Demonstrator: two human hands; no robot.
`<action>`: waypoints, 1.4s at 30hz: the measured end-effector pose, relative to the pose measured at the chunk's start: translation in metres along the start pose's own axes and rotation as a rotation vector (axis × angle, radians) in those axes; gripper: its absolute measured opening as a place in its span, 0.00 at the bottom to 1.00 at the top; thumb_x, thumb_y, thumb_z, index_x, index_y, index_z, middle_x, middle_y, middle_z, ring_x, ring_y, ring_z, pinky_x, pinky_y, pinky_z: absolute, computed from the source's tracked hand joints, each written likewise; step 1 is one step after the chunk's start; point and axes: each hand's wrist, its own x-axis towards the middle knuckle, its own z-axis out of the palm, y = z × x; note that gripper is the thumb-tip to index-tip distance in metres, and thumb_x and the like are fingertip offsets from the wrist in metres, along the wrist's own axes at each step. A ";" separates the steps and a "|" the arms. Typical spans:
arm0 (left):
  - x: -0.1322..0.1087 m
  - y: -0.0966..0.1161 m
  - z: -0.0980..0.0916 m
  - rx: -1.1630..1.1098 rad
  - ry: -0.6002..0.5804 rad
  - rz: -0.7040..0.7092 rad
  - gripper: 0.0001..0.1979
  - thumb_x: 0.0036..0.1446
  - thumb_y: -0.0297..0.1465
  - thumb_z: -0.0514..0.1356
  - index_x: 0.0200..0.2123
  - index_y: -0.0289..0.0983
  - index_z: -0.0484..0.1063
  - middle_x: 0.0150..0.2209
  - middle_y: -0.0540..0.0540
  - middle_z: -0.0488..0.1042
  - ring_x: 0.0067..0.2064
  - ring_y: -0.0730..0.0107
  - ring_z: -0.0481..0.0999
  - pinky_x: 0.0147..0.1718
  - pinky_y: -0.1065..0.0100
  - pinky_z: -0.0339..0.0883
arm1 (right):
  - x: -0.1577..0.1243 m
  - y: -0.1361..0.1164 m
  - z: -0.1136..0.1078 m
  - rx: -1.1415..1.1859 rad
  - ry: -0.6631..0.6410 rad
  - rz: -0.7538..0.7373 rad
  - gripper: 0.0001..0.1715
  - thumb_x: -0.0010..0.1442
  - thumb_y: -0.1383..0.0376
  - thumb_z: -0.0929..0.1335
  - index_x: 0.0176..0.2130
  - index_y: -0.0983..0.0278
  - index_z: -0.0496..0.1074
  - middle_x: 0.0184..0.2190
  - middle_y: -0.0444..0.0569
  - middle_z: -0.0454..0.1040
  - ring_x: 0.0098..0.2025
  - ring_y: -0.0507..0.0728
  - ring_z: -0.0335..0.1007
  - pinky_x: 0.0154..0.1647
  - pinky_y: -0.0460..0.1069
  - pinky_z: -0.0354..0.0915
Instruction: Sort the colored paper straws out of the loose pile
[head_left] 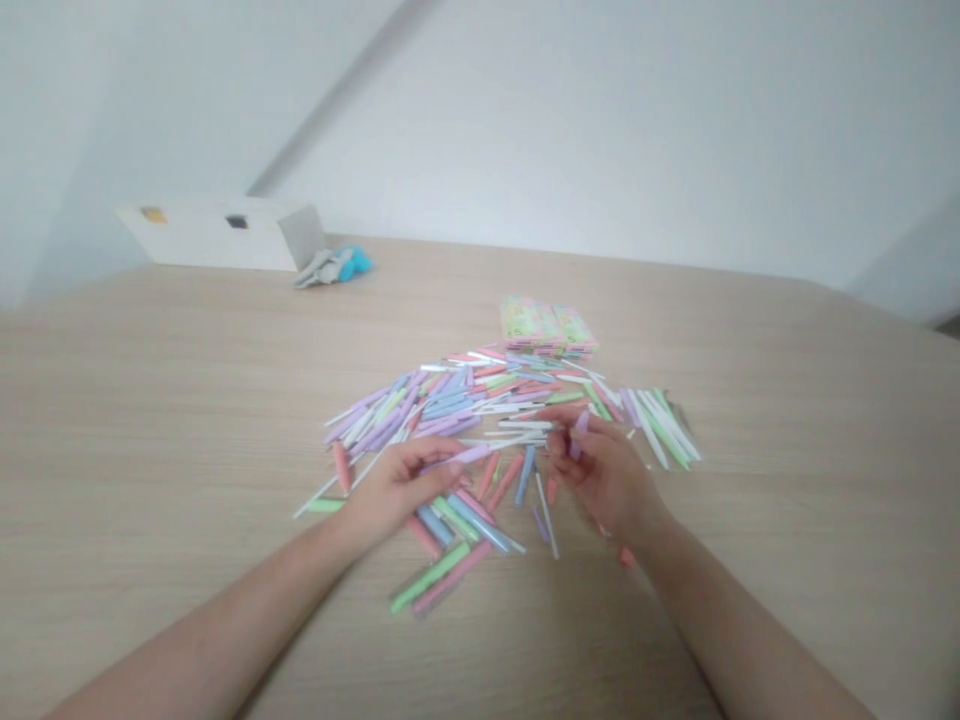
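Observation:
My left hand [397, 488] is closed round a light-purple pen barrel [474, 454], with a thin white stick reaching from its end toward the right. A short purple piece [580, 434], which looks like a pen cap, sits between the fingers of my right hand [611, 482], also closed. Both hands hover over a spread pile of pen parts [450, 400] in purple, blue, green, pink and white. Below my left hand lie a green pen [429, 580] and a pink pen [452, 580]. Blur hides the finer details of the pieces.
A stack of colourful printed packs [547, 325] stands behind the pile. To its right lies a row of white, green and purple pens [661, 428]. A white box [217, 235] and a crumpled grey-and-blue item [335, 266] are at the back left, near the wall.

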 end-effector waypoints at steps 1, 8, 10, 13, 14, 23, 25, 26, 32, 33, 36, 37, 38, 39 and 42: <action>0.000 0.001 0.000 0.012 -0.008 0.009 0.14 0.55 0.37 0.61 0.41 0.34 0.74 0.33 0.45 0.77 0.35 0.67 0.76 0.34 0.71 0.67 | -0.001 0.003 0.001 -0.042 0.010 -0.003 0.13 0.54 0.64 0.68 0.41 0.64 0.74 0.22 0.41 0.66 0.19 0.46 0.52 0.18 0.43 0.53; -0.006 0.006 0.004 0.105 -0.068 -0.091 0.17 0.56 0.39 0.59 0.44 0.35 0.73 0.34 0.43 0.78 0.28 0.68 0.75 0.17 0.76 0.63 | -0.004 0.006 0.006 -0.255 0.131 -0.039 0.11 0.53 0.60 0.71 0.37 0.64 0.74 0.23 0.44 0.73 0.15 0.44 0.51 0.14 0.42 0.50; -0.005 0.006 0.003 0.085 -0.057 -0.052 0.15 0.56 0.38 0.60 0.43 0.35 0.74 0.34 0.44 0.78 0.30 0.68 0.75 0.21 0.75 0.65 | -0.003 -0.001 0.008 -0.192 0.184 -0.060 0.10 0.53 0.60 0.71 0.35 0.63 0.74 0.22 0.42 0.71 0.14 0.44 0.48 0.13 0.42 0.48; -0.004 0.006 0.003 0.047 -0.052 -0.008 0.15 0.56 0.37 0.60 0.44 0.35 0.75 0.35 0.43 0.78 0.35 0.66 0.76 0.28 0.73 0.68 | -0.001 -0.014 0.009 -0.009 0.253 -0.113 0.06 0.53 0.62 0.70 0.30 0.63 0.71 0.19 0.39 0.65 0.14 0.43 0.45 0.12 0.41 0.46; -0.003 0.006 0.002 0.036 -0.057 -0.016 0.16 0.56 0.37 0.60 0.45 0.35 0.74 0.35 0.43 0.78 0.35 0.65 0.76 0.29 0.72 0.68 | 0.000 -0.017 0.009 0.043 0.272 -0.137 0.07 0.53 0.63 0.70 0.28 0.63 0.70 0.18 0.38 0.64 0.14 0.43 0.45 0.12 0.40 0.46; -0.008 0.007 0.004 -0.030 -0.182 0.004 0.14 0.56 0.36 0.60 0.45 0.37 0.74 0.35 0.46 0.75 0.28 0.74 0.71 0.21 0.78 0.65 | -0.013 0.002 0.024 -0.118 -0.003 0.174 0.16 0.59 0.56 0.65 0.26 0.64 0.65 0.17 0.39 0.64 0.14 0.44 0.48 0.12 0.41 0.47; -0.009 0.006 0.004 -0.041 -0.224 -0.021 0.17 0.56 0.38 0.60 0.47 0.39 0.72 0.33 0.46 0.75 0.27 0.73 0.72 0.19 0.78 0.64 | -0.020 0.003 0.032 -0.274 -0.115 0.161 0.14 0.60 0.55 0.64 0.31 0.62 0.70 0.17 0.39 0.64 0.14 0.45 0.48 0.12 0.41 0.47; -0.010 0.005 0.004 -0.047 -0.237 -0.034 0.18 0.56 0.38 0.60 0.49 0.40 0.71 0.33 0.46 0.75 0.27 0.72 0.72 0.18 0.77 0.65 | -0.023 0.002 0.036 -0.366 -0.152 0.120 0.13 0.61 0.56 0.64 0.36 0.61 0.72 0.18 0.39 0.65 0.15 0.46 0.51 0.13 0.41 0.49; -0.012 0.008 0.006 -0.043 -0.315 -0.064 0.18 0.57 0.37 0.60 0.50 0.38 0.70 0.40 0.42 0.75 0.35 0.67 0.75 0.20 0.79 0.65 | -0.036 0.000 0.048 -0.782 -0.296 -0.191 0.16 0.60 0.62 0.65 0.47 0.51 0.73 0.30 0.43 0.74 0.33 0.55 0.70 0.33 0.47 0.65; -0.012 0.008 0.007 -0.048 -0.328 -0.057 0.18 0.57 0.37 0.60 0.49 0.37 0.70 0.41 0.42 0.75 0.37 0.65 0.76 0.20 0.79 0.64 | -0.036 0.002 0.047 -0.815 -0.304 -0.235 0.17 0.59 0.63 0.65 0.48 0.50 0.72 0.33 0.43 0.75 0.35 0.55 0.71 0.35 0.47 0.65; -0.012 0.007 0.009 -0.105 -0.331 -0.048 0.17 0.57 0.35 0.60 0.49 0.37 0.69 0.42 0.41 0.75 0.38 0.66 0.76 0.20 0.80 0.63 | -0.037 0.010 0.044 -0.894 -0.322 -0.313 0.19 0.59 0.66 0.65 0.51 0.51 0.69 0.36 0.43 0.77 0.33 0.53 0.71 0.35 0.46 0.65; -0.012 0.006 0.010 -0.138 -0.328 -0.052 0.17 0.57 0.34 0.61 0.50 0.37 0.68 0.42 0.42 0.76 0.38 0.67 0.76 0.21 0.80 0.64 | -0.037 0.011 0.043 -0.919 -0.325 -0.328 0.20 0.59 0.67 0.65 0.51 0.52 0.69 0.36 0.43 0.77 0.31 0.52 0.71 0.34 0.46 0.64; -0.011 0.006 0.011 -0.182 -0.329 -0.053 0.18 0.56 0.32 0.61 0.51 0.38 0.68 0.42 0.42 0.76 0.39 0.68 0.76 0.23 0.80 0.65 | -0.037 0.012 0.043 -0.942 -0.326 -0.345 0.20 0.59 0.67 0.65 0.50 0.52 0.69 0.35 0.43 0.77 0.30 0.52 0.70 0.33 0.45 0.64; -0.011 0.005 0.013 -0.235 -0.327 -0.053 0.19 0.56 0.31 0.61 0.51 0.38 0.68 0.43 0.43 0.76 0.40 0.68 0.76 0.27 0.79 0.67 | -0.037 0.011 0.043 -0.958 -0.327 -0.363 0.19 0.59 0.68 0.65 0.50 0.52 0.69 0.34 0.42 0.77 0.29 0.51 0.70 0.32 0.45 0.63; -0.010 0.006 0.016 -0.443 -0.309 -0.089 0.18 0.55 0.28 0.62 0.50 0.37 0.71 0.44 0.43 0.76 0.44 0.67 0.76 0.37 0.75 0.69 | -0.038 0.009 0.044 -0.974 -0.319 -0.408 0.18 0.59 0.69 0.65 0.48 0.53 0.70 0.33 0.43 0.77 0.29 0.52 0.70 0.33 0.45 0.64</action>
